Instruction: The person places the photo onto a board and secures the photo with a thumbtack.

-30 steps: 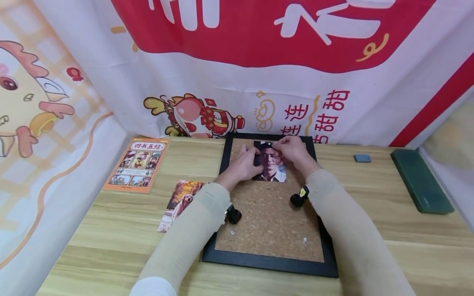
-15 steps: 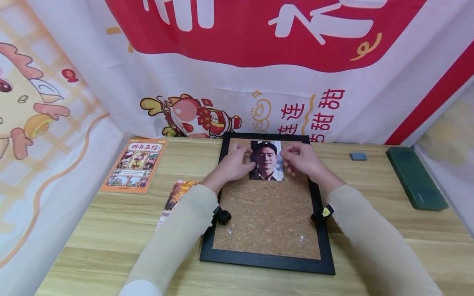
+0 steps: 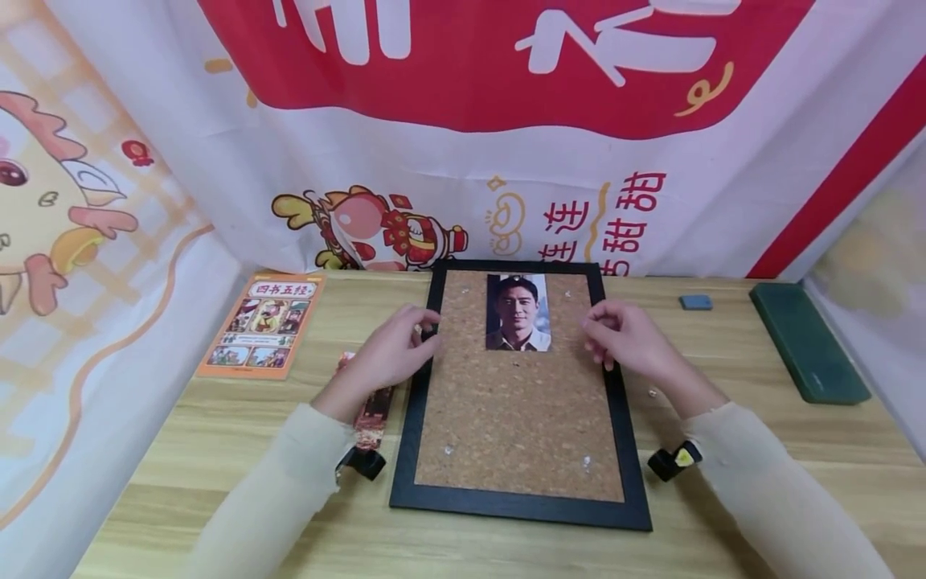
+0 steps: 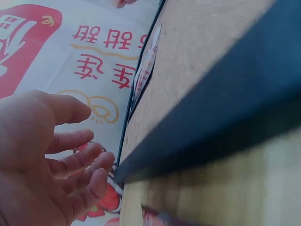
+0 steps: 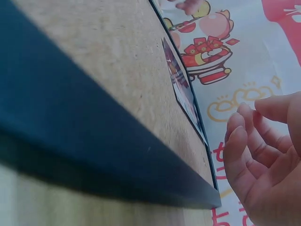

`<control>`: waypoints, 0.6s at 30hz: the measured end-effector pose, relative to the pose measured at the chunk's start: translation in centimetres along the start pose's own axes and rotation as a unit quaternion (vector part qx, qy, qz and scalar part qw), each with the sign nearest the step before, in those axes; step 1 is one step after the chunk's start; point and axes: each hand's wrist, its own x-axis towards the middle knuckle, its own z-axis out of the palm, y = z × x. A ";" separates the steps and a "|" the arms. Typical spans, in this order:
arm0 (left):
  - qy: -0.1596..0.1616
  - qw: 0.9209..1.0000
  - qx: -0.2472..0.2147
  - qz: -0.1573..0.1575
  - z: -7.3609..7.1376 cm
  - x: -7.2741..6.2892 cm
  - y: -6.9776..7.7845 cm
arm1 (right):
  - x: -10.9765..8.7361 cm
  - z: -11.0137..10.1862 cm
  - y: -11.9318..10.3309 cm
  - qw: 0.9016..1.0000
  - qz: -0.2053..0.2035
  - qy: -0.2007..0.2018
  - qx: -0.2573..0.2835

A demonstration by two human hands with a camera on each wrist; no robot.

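Note:
A cork board [image 3: 521, 418] in a black frame lies on the wooden table. Near its top edge a portrait photo [image 3: 518, 318] lies flat, with a small pin [image 3: 517, 278] at its top middle. Left of the frame hovers my left hand [image 3: 399, 346], fingers relaxed and holding nothing; in the left wrist view its palm and loosely bent fingers show beside the black frame. My right hand [image 3: 628, 334] is over the frame's right edge. Its fingers bend loosely, with nothing visible between them in the right wrist view. Several small clear pins dot the cork.
A second photo [image 3: 372, 418] lies left of the board, partly hidden under my left forearm. An orange booklet [image 3: 259, 326] is farther left. To the right are a small blue block [image 3: 696, 302], a green case [image 3: 809, 342] and a tiny clear object [image 3: 653, 393]. A printed curtain backs the table.
Both hands have come away from the portrait photo, the left moving left and the right moving right, both toward the body. The photo stays at the top of the board.

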 end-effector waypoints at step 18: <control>0.037 0.993 0.098 -0.051 -1.7 -6.6 -4.2 | -6.5 -2.8 3.8 0.998 0.041 0.019 -0.046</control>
